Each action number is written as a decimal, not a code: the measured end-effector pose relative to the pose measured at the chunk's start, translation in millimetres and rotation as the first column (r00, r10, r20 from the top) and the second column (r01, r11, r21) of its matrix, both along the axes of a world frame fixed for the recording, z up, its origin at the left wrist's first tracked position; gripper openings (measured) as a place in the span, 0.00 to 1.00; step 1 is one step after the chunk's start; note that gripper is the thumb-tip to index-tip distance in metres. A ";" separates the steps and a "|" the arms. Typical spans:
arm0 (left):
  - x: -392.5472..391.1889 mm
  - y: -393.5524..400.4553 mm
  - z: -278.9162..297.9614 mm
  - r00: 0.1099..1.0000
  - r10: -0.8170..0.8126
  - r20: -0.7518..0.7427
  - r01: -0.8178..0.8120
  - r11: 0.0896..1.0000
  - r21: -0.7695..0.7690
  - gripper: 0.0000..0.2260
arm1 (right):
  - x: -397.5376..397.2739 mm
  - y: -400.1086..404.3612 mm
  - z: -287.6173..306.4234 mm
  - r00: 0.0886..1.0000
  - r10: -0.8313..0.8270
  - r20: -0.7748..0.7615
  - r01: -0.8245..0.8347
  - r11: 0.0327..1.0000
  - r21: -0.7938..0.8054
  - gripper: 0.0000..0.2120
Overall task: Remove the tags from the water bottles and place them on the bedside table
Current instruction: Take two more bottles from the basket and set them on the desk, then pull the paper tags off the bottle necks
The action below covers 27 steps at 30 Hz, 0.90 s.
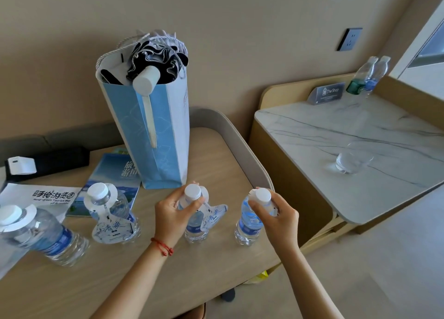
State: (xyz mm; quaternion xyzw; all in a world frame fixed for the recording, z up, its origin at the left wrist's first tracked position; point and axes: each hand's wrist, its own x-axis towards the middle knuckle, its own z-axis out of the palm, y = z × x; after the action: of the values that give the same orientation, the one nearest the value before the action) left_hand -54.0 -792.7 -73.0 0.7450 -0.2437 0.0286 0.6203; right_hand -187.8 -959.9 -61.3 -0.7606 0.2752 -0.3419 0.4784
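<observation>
The left hand (171,213) and right hand (276,211) each grasp a full, probably slippery bottle's neck, where thin paper tags (212,214) should lift off easily.

Four tagged bottles (195,213) upright on table (216,155).

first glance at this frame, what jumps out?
The two hands at centre front: the left hand grips the neck of a tagged water bottle, the right hand grips the cap end of another bottle, both standing on the wooden table. Behind them rises a tall blue gift bag stuffed with a folded umbrella. To the right, a marble-topped side table holds a glass.
</observation>
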 end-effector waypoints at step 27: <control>-72.7 -27.5 39.3 0.927 -0.281 0.247 0.265 0.959 0.096 0.17 | -36.3 -24.0 18.3 0.997 0.008 -0.078 -0.007 1.000 0.007 0.06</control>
State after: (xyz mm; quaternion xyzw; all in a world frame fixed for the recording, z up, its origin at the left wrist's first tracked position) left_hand -126.7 -820.2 -33.7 0.7122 -0.4245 0.0313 0.5582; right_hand -224.1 -983.8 -42.9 -0.7728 0.2921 -0.3092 0.4710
